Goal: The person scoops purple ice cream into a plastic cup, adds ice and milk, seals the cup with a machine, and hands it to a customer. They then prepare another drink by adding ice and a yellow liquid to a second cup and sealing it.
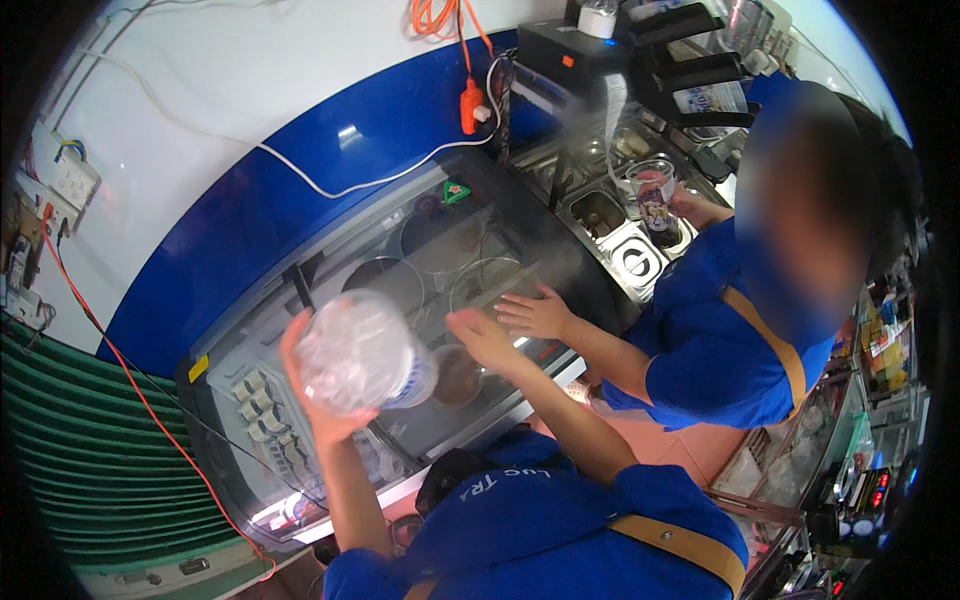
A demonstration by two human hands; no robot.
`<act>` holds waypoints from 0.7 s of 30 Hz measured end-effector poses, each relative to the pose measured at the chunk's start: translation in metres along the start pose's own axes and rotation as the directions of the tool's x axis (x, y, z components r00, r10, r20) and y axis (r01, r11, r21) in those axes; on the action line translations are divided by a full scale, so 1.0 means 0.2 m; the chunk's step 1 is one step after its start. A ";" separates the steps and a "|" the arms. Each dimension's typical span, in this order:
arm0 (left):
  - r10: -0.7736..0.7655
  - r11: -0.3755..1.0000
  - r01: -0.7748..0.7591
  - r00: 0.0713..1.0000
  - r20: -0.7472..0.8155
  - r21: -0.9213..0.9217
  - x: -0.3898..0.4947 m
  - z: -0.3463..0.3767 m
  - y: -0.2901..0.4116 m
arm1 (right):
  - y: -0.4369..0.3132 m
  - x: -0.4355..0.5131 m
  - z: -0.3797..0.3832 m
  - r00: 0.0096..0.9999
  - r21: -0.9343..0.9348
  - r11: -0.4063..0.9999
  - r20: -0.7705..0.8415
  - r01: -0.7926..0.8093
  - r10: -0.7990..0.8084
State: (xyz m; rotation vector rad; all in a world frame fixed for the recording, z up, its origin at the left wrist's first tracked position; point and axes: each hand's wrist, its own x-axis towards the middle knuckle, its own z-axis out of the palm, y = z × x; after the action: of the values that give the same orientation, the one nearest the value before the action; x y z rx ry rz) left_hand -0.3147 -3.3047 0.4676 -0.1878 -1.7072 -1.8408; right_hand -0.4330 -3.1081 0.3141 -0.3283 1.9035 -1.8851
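My left hand [330, 416] grips a large plastic cup [412, 379] with blue print, tilted so its wide end faces me. Whitish, clear material [349, 352] shows at that end; blur hides whether it is ice or plastic. Bare of any object, my right hand [484, 341] is over the sliding glass lid [517, 262] of a chest freezer. Whether it touches the glass cannot be told. Round tubs [386, 281] sit under the glass. Just beyond my right hand, a co-worker's hand [536, 311] is spread over the lid.
At right, the co-worker [697, 322] holds a clear cup with dark contents [654, 202] over steel pans [592, 214]. A black printer [555, 56] stands behind. A white cable [300, 176] crosses the wall; a red cord [142, 367] hangs at left beside green slats [90, 457].
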 end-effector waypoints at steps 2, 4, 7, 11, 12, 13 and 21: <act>0.047 0.980 -0.024 0.992 -0.113 0.198 -0.15 -0.17 0.02 | 0.11 0.12 0.00 0.939 -0.511 0.848 -0.204 0.139 -0.277; 0.057 0.947 0.009 0.979 -0.197 0.320 -0.28 -0.27 0.04 | 0.24 0.21 0.04 0.933 -0.648 0.746 -0.157 0.150 -0.323; 0.117 0.850 0.060 0.947 -0.299 0.523 -0.51 -0.43 0.11 | 0.30 0.23 0.12 0.946 -0.700 0.664 0.053 0.264 -0.321; 0.131 0.809 0.212 0.844 -0.520 0.547 -0.71 -0.41 0.24 | 0.28 0.41 -0.03 0.847 -0.940 0.335 -0.230 -0.066 -0.479; 0.161 0.790 0.207 0.838 -0.522 0.577 -0.77 -0.46 0.25 | 0.31 0.45 -0.04 0.772 -0.958 0.217 -0.279 -0.185 -0.572; 0.184 0.768 0.209 0.833 -0.521 0.606 -0.83 -0.53 0.26 | 0.35 0.46 0.01 0.817 -0.953 0.268 -0.265 -0.140 -0.513; 0.206 0.713 0.262 0.809 -0.551 0.651 -1.09 -0.90 0.39 | 0.34 0.36 0.57 0.929 -0.920 0.388 -0.192 -0.058 -0.317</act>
State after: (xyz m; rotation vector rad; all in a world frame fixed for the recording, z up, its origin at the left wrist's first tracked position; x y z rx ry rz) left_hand -0.0460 -3.3993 0.3979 0.6812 -1.7857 -0.9491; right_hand -0.4337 -3.2383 0.2397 -0.5063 3.1390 -0.7062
